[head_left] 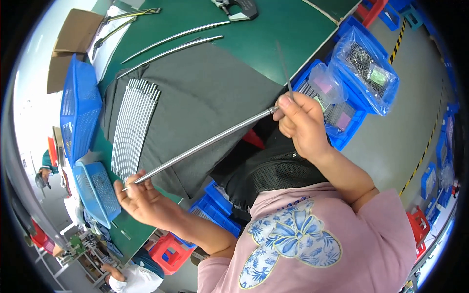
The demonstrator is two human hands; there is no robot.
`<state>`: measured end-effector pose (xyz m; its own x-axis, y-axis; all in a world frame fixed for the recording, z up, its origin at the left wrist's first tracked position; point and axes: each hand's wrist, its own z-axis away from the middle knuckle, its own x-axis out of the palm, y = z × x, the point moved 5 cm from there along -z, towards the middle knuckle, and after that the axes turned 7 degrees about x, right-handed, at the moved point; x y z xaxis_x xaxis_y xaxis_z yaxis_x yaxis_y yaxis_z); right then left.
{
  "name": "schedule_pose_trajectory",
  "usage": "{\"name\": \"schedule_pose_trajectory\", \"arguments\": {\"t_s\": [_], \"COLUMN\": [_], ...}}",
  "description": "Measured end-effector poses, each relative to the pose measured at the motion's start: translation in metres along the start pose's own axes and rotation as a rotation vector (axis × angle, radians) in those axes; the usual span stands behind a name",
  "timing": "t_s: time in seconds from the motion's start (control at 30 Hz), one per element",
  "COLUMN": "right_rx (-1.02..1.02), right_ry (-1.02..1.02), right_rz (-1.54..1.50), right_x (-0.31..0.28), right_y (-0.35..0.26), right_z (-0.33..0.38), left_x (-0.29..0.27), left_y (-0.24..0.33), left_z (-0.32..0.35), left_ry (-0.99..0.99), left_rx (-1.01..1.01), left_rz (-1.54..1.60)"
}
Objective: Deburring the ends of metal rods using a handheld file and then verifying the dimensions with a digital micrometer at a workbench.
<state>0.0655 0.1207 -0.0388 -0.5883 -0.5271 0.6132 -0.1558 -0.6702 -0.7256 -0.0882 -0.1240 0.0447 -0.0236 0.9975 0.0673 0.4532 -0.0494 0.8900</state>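
Observation:
A long silvery metal rod [210, 143] slants between my hands above the dark grey cloth [210, 83]. My left hand [146, 200] has its fingers round the rod's lower left end. My right hand [304, 119] grips the upper right end, where a narrower collar shows. Between its thumb and forefinger it also pinches a thin dark strip [287, 73] that points up and away; the exact kind of this piece cannot be made out. Beside the rod, a row of several similar rods [132, 132] lies side by side on the cloth's left part.
Two more rods [176, 36] lie beyond, near a micrometer [242, 10] on the green table [278, 29]. Blue baskets [78, 105] line the left edge. At right stand a blue bin [354, 122] and a plastic-lined tub [391, 93] of metal parts. A red stool [168, 251] and another person [139, 278] are at lower left.

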Motion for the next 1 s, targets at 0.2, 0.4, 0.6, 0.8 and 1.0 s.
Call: {"name": "schedule_pose_trajectory", "arguments": {"t_s": [0.2,0.4,0.6,0.8,1.0], "right_rx": [-0.091,0.012,-0.046,-0.03,-0.09], "right_ry": [0.034,0.035,0.073,0.116,0.14], "right_rz": [0.269,0.329,0.496,0.618,0.706], "right_x": [-0.004,-0.003,-0.002,-0.004,0.004], "right_y": [-0.012,-0.013,-0.023,-0.009,0.002], "right_z": [-0.003,-0.001,0.004,0.034,0.034], "left_x": [-0.002,0.127,0.16,0.161,0.16], "left_y": [-0.017,0.023,0.005,0.004,0.001], "left_z": [0.005,0.056,0.069,0.071,0.072], "left_ry": [-0.184,-0.847,-0.961,-0.885,-0.872], "left_rx": [0.09,0.504,0.537,0.585,0.567], "left_rz": [-0.808,-0.517,-0.349,-0.309,-0.273]}}
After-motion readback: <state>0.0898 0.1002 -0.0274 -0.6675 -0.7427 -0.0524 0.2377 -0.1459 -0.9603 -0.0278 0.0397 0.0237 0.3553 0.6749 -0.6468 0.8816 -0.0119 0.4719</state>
